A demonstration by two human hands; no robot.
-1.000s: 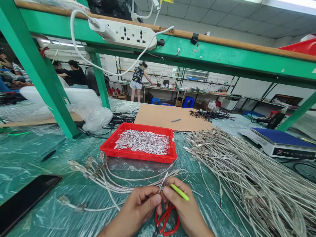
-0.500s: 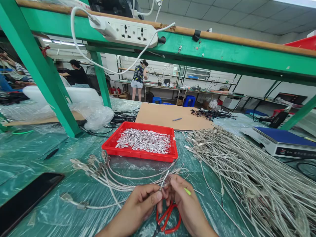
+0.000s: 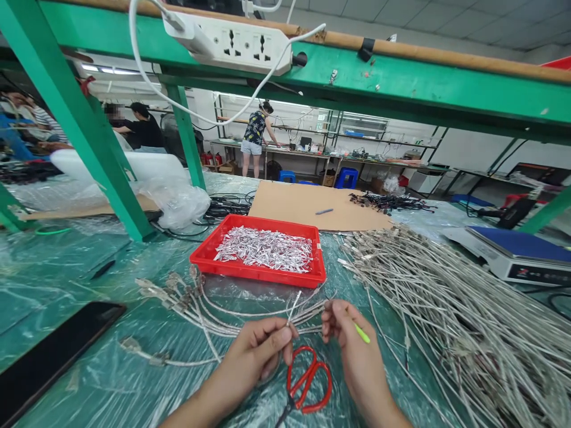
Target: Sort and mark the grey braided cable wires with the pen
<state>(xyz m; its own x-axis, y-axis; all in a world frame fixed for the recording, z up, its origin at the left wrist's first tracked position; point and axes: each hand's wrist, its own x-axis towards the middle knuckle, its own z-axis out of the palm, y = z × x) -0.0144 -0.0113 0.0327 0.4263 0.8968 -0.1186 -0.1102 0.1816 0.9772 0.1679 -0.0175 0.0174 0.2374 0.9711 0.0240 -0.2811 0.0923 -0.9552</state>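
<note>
My left hand (image 3: 263, 345) is closed in a pinch on a silver-grey cable, and a shiny foil-like tip (image 3: 293, 308) sticks up past its fingertips. Apart from it, to the right, my right hand (image 3: 352, 339) is curled around a slim tool with a yellow-green end (image 3: 362, 334); the rest of that tool is hidden. Between the hands, red-handled scissors (image 3: 307, 380) lie on the table. Several grey cables with connectors (image 3: 178, 297) lie just beyond my left hand. Behind them stands a red tray (image 3: 259, 276) holding many small silver pieces (image 3: 267, 248).
A big heap of grey cables (image 3: 455, 303) covers the right side, with a scale (image 3: 517, 252) behind it. A phone (image 3: 57, 351) lies at left. Cardboard (image 3: 303, 205) lies past the tray. A green frame (image 3: 401, 83) with a power strip (image 3: 241, 44) crosses above.
My right hand has moved right, away from my left hand, uncovering more of the scissors. My left hand keeps its pinch on the cable. The view has shifted slightly.
</note>
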